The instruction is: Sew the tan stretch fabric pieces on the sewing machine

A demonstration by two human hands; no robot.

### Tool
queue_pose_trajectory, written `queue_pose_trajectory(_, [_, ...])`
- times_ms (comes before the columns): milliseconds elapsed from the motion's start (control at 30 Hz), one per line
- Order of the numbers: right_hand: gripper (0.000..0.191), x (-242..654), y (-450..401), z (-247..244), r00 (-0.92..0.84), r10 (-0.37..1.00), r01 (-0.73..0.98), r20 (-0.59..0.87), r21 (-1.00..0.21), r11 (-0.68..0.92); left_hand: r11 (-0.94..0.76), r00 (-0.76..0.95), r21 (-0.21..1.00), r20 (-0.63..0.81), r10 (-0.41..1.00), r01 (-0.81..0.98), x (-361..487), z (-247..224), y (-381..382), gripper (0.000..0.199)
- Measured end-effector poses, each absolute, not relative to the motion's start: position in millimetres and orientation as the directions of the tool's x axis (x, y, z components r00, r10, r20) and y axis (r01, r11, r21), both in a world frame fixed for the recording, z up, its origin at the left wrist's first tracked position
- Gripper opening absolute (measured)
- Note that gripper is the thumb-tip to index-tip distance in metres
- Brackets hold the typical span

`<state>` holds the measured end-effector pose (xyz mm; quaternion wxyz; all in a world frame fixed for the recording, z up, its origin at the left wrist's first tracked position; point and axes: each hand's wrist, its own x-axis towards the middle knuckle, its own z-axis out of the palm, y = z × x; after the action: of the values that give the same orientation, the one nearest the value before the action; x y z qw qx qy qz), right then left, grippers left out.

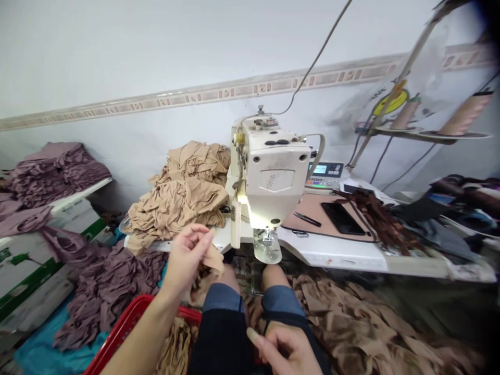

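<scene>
My left hand (191, 252) pinches a small piece of tan fabric (214, 260) between thumb and fingers, left of the sewing machine's needle area and in front of the table edge. My right hand (287, 349) is low over my lap, its fingers loosely curled and one digit pointing left, with nothing visible in it. Straight ahead stands a white sewing machine (275, 182), its lamp lit. Below its head, the rounded metal work plate (267, 250) juts toward me. A heap of tan garments (183, 203) lies on the table left of the machine.
A red basket (128, 323) holding tan fabric sits by my left leg. Mauve garments (113, 281) spill at left; brown fabric (351, 317) lies low right. Snips (307, 219), a phone (342, 219) and a control panel (324, 174) are right of the machine, below thread cones (466, 114).
</scene>
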<state>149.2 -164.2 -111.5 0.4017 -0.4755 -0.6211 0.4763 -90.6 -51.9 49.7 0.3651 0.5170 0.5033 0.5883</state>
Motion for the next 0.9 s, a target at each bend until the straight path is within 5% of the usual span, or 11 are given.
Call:
queue_pose_trajectory(167, [0.034, 124.8, -155.7, -69.1, -0.152, 0.983, 0.127, 0.105, -0.984, 0.125, 0.021, -0.116, 0.996, -0.032, 0.993, -0.088, -62.2, -27.6, -74.4, 0.046])
queue_pose_trajectory(233, [0.049, 113.7, -149.6, -68.7, -0.185, 0.982, 0.103, 0.025, -0.994, 0.044, 0.061, -0.064, 0.996, -0.065, 0.996, -0.065, -53.3, -43.3, -85.2, 0.044])
queue_pose_trajectory(467, [0.052, 133.2, -130.4, -75.1, -0.219, 0.976, 0.114, 0.011, -0.993, 0.037, -0.188, 0.273, 0.947, 0.114, 0.955, 0.26, -57.4, -54.4, -90.3, 0.026])
queue_pose_trajectory(667, [0.036, 194.9, -114.5, -45.8, -0.517, 0.848, 0.285, -0.113, -0.957, 0.046, -0.142, 0.768, 0.952, -0.126, 0.627, 0.272, -60.9, -65.7, -98.3, 0.036])
queue_pose_trajectory(800, [0.031, 211.7, -111.2, -46.7, -0.621, 0.778, 0.245, -0.093, -0.966, 0.08, 0.075, 0.862, 0.955, -0.293, 0.413, 0.288, -48.2, -88.2, -109.3, 0.053])
queue_pose_trajectory(900, [0.032, 223.0, -107.6, -50.3, -0.641, 0.765, 0.231, -0.062, -0.966, 0.115, 0.243, 0.836, 0.923, -0.375, 0.401, 0.298, -42.6, -96.9, -108.0, 0.055])
